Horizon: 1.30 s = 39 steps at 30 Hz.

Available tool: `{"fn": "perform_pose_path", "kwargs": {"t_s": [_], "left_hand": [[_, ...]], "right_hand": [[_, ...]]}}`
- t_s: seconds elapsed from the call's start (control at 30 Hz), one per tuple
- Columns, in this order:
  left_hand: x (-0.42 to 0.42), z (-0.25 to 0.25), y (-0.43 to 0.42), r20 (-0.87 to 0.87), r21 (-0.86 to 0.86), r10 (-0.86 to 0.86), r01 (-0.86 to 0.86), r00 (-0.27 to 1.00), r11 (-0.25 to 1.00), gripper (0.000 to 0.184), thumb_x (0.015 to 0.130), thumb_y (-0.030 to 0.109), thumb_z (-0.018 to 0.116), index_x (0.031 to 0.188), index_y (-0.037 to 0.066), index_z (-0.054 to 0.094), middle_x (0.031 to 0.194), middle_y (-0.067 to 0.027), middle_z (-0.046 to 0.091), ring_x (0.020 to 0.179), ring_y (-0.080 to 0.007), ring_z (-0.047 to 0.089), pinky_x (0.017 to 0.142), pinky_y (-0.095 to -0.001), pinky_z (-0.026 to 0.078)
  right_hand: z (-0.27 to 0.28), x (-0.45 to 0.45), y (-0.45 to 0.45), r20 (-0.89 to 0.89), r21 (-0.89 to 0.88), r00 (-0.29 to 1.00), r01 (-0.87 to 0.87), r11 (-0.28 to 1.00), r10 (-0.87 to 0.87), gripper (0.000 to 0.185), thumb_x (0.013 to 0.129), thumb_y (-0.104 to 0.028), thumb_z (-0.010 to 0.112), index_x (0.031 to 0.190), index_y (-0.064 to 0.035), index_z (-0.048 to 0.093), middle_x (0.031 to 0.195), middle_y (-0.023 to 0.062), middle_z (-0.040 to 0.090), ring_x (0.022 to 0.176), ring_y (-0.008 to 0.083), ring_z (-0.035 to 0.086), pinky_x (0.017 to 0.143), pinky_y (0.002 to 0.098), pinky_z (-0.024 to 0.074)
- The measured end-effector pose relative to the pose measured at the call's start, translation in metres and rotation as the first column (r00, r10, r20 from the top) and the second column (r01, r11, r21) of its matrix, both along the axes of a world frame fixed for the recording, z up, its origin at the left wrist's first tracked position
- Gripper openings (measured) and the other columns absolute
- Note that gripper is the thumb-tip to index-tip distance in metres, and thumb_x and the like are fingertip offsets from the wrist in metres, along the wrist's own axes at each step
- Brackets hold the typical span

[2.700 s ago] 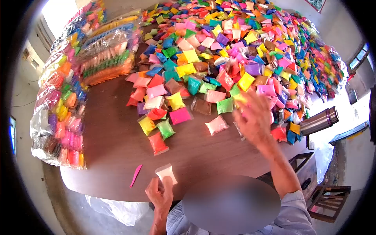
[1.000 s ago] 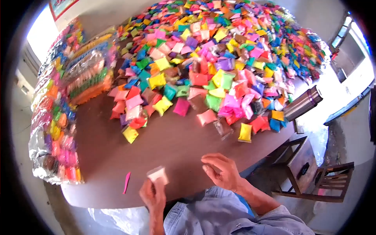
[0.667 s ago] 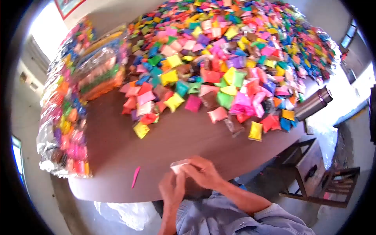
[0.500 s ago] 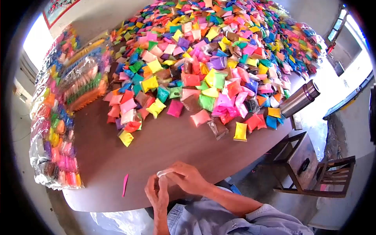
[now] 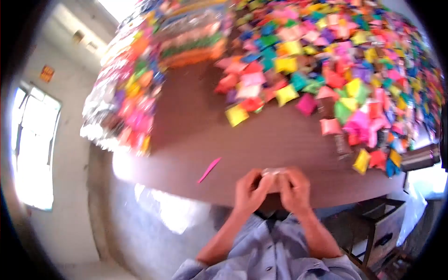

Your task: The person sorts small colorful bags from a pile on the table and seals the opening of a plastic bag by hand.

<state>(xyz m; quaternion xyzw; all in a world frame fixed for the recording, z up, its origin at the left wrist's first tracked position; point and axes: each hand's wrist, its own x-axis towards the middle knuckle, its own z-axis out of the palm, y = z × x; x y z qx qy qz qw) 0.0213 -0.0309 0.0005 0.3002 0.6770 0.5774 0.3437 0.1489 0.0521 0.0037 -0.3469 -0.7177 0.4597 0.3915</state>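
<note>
My left hand (image 5: 251, 190) and my right hand (image 5: 296, 190) meet over the near edge of the table, fingers curled in with the fingertips together. Between them they grip a small whitish, partly shiny piece (image 5: 274, 171); blur and the fingers hide what kind it is. To the left of my left hand, a thin magenta plastic strip (image 5: 209, 170), pointed at its ends, lies on the table.
A large heap of small colourful packets (image 5: 326, 70) covers the far and right parts of the brown table (image 5: 182, 116). Clear bags of packets (image 5: 133, 102) line its left edge. A wooden stool-like piece (image 5: 382, 228) stands at lower right.
My view has swung left, so the scene sits further right. My hands have come level side by side, both on the whitish piece. The metal flask has left the view.
</note>
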Motion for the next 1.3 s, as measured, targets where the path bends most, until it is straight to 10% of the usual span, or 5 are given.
{"fn": "perform_pose_path", "kwargs": {"t_s": [0.4,0.77,1.3], "left_hand": [[-0.004,0.001,0.005,-0.055,0.121,-0.012,0.019,0.998,0.992,0.014,0.100,0.012,0.067,0.097,-0.002,0.068,0.076,-0.0059,0.062,0.073,-0.0084,0.059,0.064,-0.0278,0.047],[-0.001,0.001,0.013,-0.340,0.175,-0.054,0.119,0.939,0.977,0.034,0.099,0.032,0.066,0.089,-0.001,0.067,0.077,-0.0208,0.063,0.070,-0.0414,0.062,0.063,-0.0466,0.049],[0.001,0.016,0.002,-0.429,0.019,-0.230,0.263,0.874,0.964,0.038,0.102,0.038,0.059,0.093,0.002,0.069,0.083,-0.0213,0.067,0.077,-0.0411,0.065,0.068,-0.0470,0.051]], "right_hand": [[-0.005,-0.007,0.000,0.013,0.020,0.999,-0.032,0.999,0.032,0.015,0.102,-0.012,0.058,0.100,0.0000,0.066,0.086,0.0117,0.065,0.078,0.0198,0.063,0.071,0.0326,0.0500],[-0.011,-0.001,0.001,0.070,-0.009,0.982,0.174,0.985,-0.173,0.029,0.109,-0.024,0.053,0.097,-0.0001,0.064,0.085,0.0032,0.065,0.080,0.0110,0.055,0.069,0.0311,0.0471],[-0.016,-0.006,0.000,-0.001,-0.015,0.982,0.190,0.982,-0.190,0.038,0.110,-0.033,0.050,0.093,0.0003,0.058,0.081,0.0068,0.059,0.079,0.0134,0.052,0.069,0.0338,0.0469]]}}
